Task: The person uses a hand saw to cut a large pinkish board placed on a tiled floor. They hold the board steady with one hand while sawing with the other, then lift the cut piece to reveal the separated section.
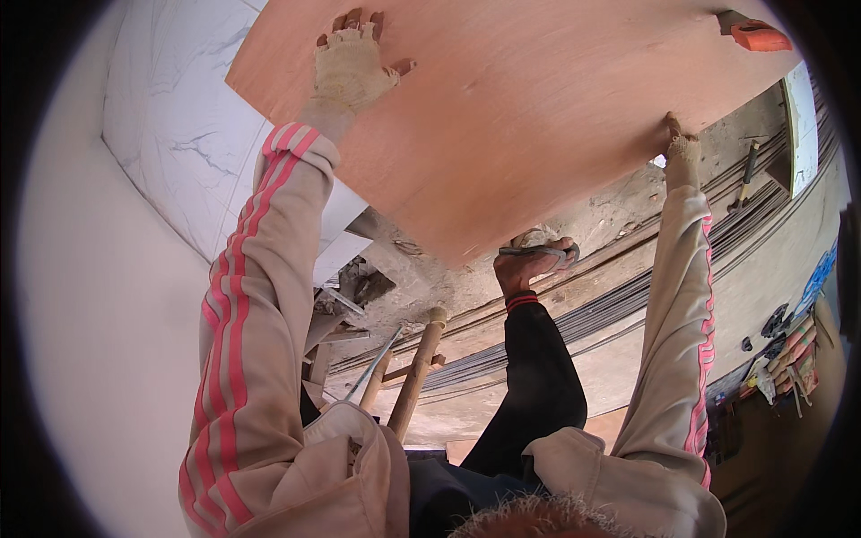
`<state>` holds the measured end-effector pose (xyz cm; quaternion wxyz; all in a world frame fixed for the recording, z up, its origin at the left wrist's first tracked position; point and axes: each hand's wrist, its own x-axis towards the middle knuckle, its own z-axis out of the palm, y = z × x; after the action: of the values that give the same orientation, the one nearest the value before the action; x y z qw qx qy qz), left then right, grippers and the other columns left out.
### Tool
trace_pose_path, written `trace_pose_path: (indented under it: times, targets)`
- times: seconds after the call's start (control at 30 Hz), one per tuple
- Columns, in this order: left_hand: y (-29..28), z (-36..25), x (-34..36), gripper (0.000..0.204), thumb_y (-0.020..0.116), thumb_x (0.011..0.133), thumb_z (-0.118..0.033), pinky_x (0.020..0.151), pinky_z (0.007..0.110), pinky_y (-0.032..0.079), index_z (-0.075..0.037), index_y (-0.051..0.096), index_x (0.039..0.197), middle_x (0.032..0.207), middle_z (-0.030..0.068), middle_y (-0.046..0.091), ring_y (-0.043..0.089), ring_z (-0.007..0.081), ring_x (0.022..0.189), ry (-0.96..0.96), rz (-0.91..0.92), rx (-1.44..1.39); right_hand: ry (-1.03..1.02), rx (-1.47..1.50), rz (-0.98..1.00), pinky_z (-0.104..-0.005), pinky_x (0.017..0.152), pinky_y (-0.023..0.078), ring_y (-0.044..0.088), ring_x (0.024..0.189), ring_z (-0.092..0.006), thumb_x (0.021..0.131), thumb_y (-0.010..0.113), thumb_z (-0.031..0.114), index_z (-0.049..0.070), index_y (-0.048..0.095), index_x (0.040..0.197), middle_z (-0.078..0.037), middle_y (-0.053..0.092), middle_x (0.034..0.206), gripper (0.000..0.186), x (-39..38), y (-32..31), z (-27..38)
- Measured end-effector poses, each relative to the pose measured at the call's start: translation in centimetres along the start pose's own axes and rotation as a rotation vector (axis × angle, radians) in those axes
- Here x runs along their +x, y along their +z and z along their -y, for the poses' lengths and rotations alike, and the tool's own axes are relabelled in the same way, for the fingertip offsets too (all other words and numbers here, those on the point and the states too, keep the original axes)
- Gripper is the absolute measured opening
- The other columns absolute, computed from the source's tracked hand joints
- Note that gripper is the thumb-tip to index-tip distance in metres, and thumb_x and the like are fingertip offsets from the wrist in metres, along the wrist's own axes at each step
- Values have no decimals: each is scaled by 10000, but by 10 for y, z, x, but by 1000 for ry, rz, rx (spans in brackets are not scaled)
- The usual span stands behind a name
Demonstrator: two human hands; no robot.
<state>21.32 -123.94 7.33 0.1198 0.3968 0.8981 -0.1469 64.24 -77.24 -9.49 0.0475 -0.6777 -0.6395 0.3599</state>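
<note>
A large reddish-tan sheet of board (pixel 484 125) fills the upper middle. My left hand (pixel 357 61), in a pale fingerless glove, lies on it near the top, fingers spread. At the board's lower right edge, my right hand (pixel 679 143), gloved the same way, grips the board, some fingers hidden. An orange-red object (pixel 760 36) with a dark part is at the top right corner of the board. White marble-patterned panels (pixel 179 134) show at the left, partly behind the board.
My sandalled foot (pixel 529 264) stands on rough concrete beside long thin rods (pixel 592 296). Wooden poles (pixel 413 386) rise below. A hammer (pixel 744 179) lies at right near a white strip (pixel 798 125). A pale wall (pixel 90 341) borders the left; piled rags (pixel 785 359) and blue material (pixel 816 273) are far right.
</note>
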Motion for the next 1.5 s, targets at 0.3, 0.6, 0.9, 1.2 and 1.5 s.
trace_pose_path:
  times: [0.3,0.6,0.9,1.2,1.5]
  targets:
    - [8,-42,83,1071,678,900,-635,1212,530,352,-37,216,1659,1694,234,248,206,366,1596,-31,221,-4,-88,-161,4,-394,943,525,690,1104,-309,920,735,373,22,649,1276,-158,727,1241,507,-82,10,52]
    - [-29,-41,106,1104,591,907,-718,1229,508,333,13,218,1646,1668,266,297,254,386,1577,-7,449,109,44,-136,119,-419,914,529,672,1101,-320,998,676,372,58,618,1247,-147,713,1222,404,-108,-17,100]
    - [-106,-87,163,878,561,953,-675,1149,527,404,-2,478,1510,1505,243,514,508,345,1403,203,504,315,87,-34,-72,-442,956,551,655,1126,-418,847,796,590,-21,543,1254,-215,692,1155,776,-78,9,40]
    - [-90,-219,376,791,454,1009,-672,1239,612,205,-173,388,1620,1666,171,345,244,334,1573,444,-364,-39,-92,574,-382,-418,914,550,693,1066,-301,902,746,616,-51,592,1378,-167,719,1150,833,-85,-49,203]
    - [-73,-251,371,848,421,975,-742,1265,626,82,-243,325,1654,1711,149,254,157,352,1598,333,-319,-125,-205,455,-278,-375,713,572,708,796,-238,863,816,362,-52,609,1332,-109,703,864,658,-11,-76,323]
